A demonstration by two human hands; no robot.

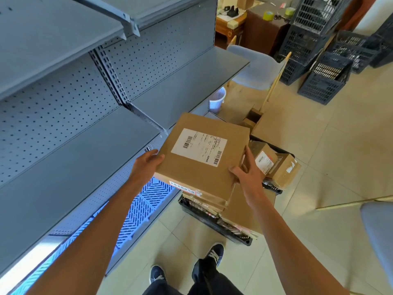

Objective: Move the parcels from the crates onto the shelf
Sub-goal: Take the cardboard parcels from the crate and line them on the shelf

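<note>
Your left hand and right hand gripped one flat parcel; shelf bare, crate loaded — barely begun, I judged.

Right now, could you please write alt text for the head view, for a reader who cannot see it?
A person holds a flat cardboard parcel with a white label, left hand and right hand on opposite edges, beside bare grey shelves. Below it, a black crate on the floor holds more parcels.
</note>
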